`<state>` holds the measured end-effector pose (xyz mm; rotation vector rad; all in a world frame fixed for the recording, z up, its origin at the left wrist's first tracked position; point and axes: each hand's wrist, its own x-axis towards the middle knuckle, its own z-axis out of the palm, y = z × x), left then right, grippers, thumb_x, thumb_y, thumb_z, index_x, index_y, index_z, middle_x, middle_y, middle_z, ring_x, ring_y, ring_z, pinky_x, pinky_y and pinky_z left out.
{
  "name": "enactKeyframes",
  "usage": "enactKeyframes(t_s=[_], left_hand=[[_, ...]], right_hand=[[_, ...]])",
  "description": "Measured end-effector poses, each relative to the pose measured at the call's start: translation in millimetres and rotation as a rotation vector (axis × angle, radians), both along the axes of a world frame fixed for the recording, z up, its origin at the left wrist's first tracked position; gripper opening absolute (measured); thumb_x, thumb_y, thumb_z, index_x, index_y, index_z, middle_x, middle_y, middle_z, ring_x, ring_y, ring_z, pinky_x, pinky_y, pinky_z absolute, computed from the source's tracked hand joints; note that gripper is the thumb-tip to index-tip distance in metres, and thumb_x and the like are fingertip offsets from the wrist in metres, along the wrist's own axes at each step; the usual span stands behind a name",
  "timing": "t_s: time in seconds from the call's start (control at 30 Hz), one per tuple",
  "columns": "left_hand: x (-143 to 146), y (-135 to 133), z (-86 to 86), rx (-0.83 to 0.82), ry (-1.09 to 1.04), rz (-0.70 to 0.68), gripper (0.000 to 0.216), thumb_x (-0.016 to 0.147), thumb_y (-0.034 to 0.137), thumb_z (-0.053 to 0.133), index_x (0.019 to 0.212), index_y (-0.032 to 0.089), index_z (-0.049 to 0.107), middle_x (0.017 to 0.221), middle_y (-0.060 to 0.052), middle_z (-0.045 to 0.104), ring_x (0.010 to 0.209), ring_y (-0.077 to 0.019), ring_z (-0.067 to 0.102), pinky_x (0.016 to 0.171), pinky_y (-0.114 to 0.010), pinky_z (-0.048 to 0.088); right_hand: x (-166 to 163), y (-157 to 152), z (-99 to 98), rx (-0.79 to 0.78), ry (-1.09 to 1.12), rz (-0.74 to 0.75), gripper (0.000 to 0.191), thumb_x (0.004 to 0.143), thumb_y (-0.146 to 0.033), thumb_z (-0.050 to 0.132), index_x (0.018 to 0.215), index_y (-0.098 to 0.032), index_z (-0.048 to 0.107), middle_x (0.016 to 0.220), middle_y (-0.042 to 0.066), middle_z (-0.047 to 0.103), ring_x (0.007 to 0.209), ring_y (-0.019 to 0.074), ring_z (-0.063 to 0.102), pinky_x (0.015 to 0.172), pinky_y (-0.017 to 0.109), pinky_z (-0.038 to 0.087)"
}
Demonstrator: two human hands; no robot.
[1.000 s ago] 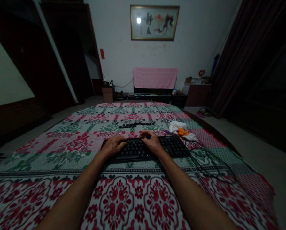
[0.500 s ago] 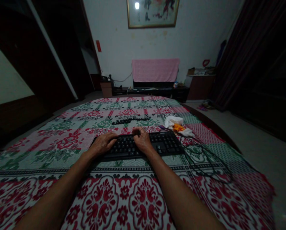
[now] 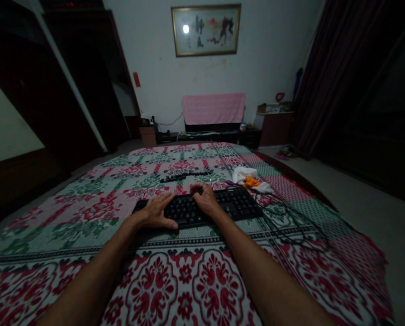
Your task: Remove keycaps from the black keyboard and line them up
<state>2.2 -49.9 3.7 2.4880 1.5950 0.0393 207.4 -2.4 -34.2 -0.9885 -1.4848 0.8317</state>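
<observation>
A black keyboard [image 3: 185, 218] lies lengthwise across the patterned cloth in front of me. My left hand [image 3: 156, 213] rests over its left part, open, fingers stretched forward and thumb spread toward the near edge. Over the middle of the keyboard, my right hand [image 3: 205, 199] has its fingers curled in toward the thumb. A dark spot shows between them, too small and dim to identify. Beyond the keyboard, several small black pieces [image 3: 185, 175], which look like loose keycaps, form an uneven row on the cloth.
A white and orange crumpled cloth [image 3: 246, 175] lies behind the keyboard's right end. A black cable [image 3: 302, 231] loops over the cloth at right. The red, green and white tablecloth [image 3: 97, 210] covers the table. Farther back are a pink-draped screen [image 3: 214, 108] and low cabinets.
My left hand has shifted right on the keyboard and its thumb has spread toward the near edge. The right hand stays curled over the middle. The view has tilted up slightly.
</observation>
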Motion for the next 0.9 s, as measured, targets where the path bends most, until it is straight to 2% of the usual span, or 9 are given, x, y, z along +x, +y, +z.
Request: enactKeyframes(t_s=[0.07, 0.17, 0.37, 0.67, 0.73, 0.8, 0.9], left_hand=[[4.1, -1.0, 0.7, -0.040, 0.036, 0.004, 0.116, 0.050, 0.073, 0.058, 0.142, 0.017, 0.014, 0.148, -0.016, 0.014, 0.134, -0.0362, 0.012, 0.107, -0.052, 0.013], [8.1, -0.3, 1.3, -0.029, 0.041, -0.008, 0.120, 0.046, 0.073, 0.059, 0.142, 0.017, 0.013, 0.147, -0.017, 0.016, 0.134, -0.0364, 0.013, 0.107, -0.052, 0.014], [6.5, 2.4, 3.8, -0.008, 0.032, -0.033, 0.119, 0.045, 0.071, 0.061, 0.141, 0.015, 0.017, 0.143, -0.017, 0.025, 0.131, -0.0352, 0.022, 0.106, -0.045, 0.022], [-14.8, 0.1, 18.1, -0.100, 0.003, 0.066, 0.118, 0.038, 0.059, 0.070, 0.138, 0.017, 0.026, 0.143, -0.018, 0.027, 0.127, -0.0378, 0.031, 0.101, -0.047, 0.030], [-19.3, 1.0, 21.3, -0.086, -0.035, 0.056, 0.114, 0.038, 0.057, 0.071, 0.136, 0.018, 0.031, 0.142, -0.017, 0.030, 0.125, -0.0355, 0.035, 0.100, -0.043, 0.033], [-21.8, 4.2, 25.5, -0.042, -0.134, 0.035, 0.103, 0.045, 0.058, 0.069, 0.134, 0.017, 0.036, 0.139, -0.015, 0.035, 0.124, -0.0317, 0.038, 0.098, -0.037, 0.036], [-20.2, 13.5, 33.2, 0.016, -0.356, 0.025, 0.074, 0.061, 0.056, 0.059, 0.122, 0.016, 0.051, 0.122, -0.011, 0.055, 0.109, -0.0265, 0.052, 0.088, -0.032, 0.043]], right_hand=[[0.4, 2.0, -0.2, -0.007, 0.001, 0.001, 0.027, 0.058, -0.010, 0.043, 0.081, -0.018, 0.055, 0.077, 0.000, 0.061, 0.074, 0.0135, 0.059, 0.079, 0.031, 0.048], [1.1, 2.3, 2.2, -0.017, -0.005, 0.002, 0.027, 0.058, -0.010, 0.045, 0.081, -0.018, 0.056, 0.078, 0.001, 0.062, 0.076, 0.0141, 0.059, 0.079, 0.032, 0.048], [0.4, -9.0, 15.2, -0.136, 0.177, 0.071, 0.029, 0.065, -0.014, 0.045, 0.093, -0.019, 0.050, 0.090, 0.003, 0.063, 0.087, 0.0140, 0.061, 0.066, 0.026, 0.052], [-1.8, -15.1, 15.4, -0.144, 0.121, 0.080, 0.025, 0.067, -0.016, 0.047, 0.091, -0.019, 0.052, 0.089, 0.002, 0.064, 0.087, 0.0152, 0.062, 0.066, 0.027, 0.053], [-3.0, -18.7, 19.6, -0.169, 0.104, 0.096, 0.022, 0.072, -0.023, 0.048, 0.093, -0.019, 0.053, 0.090, 0.003, 0.064, 0.088, 0.0157, 0.062, 0.065, 0.027, 0.053], [-5.2, -22.4, 27.1, -0.185, 0.042, 0.140, 0.024, 0.078, -0.032, 0.044, 0.095, -0.019, 0.055, 0.094, 0.004, 0.064, 0.088, 0.0164, 0.062, 0.066, 0.029, 0.052], [-11.5, -24.2, 40.2, -0.111, -0.126, 0.196, 0.031, 0.084, -0.036, 0.039, 0.102, -0.020, 0.059, 0.107, 0.005, 0.062, 0.094, 0.0168, 0.060, 0.074, 0.031, 0.050]])
